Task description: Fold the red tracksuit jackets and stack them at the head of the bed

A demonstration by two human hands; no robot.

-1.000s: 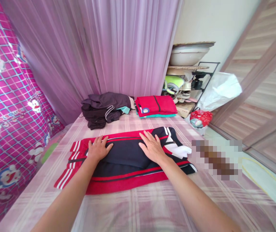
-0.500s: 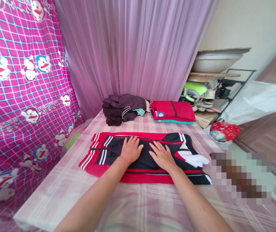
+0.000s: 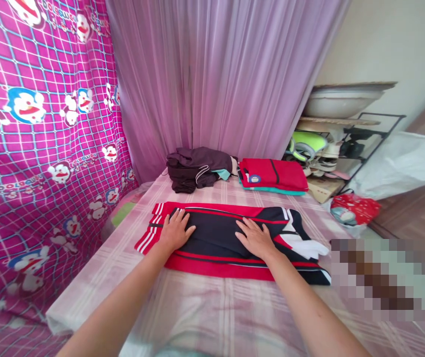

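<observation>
A red and black jacket (image 3: 215,233) with white-striped cuffs and hem lies on the table, its sleeves laid over its body. My left hand (image 3: 176,229) rests flat on the jacket's left part, over the striped cuffs, fingers spread. Toward the right, my right hand (image 3: 255,238) also lies flat on the black cloth, with its fingers apart. A white piece of cloth (image 3: 305,246) sticks out at the collar end, just right of my right hand. Neither hand grips anything.
Behind the jacket sit a heap of dark clothes (image 3: 201,168) and a folded red garment (image 3: 273,173) on a teal one. A plaid cloth covers the table (image 3: 96,287). A rack (image 3: 372,131) with shoes and a basin stands at right; a pink patterned curtain (image 3: 56,148) hangs left.
My left hand has slid left along the jacket, onto the striped cuffs. My right hand stays at nearly the same spot on the cloth. The view has shifted slightly.
</observation>
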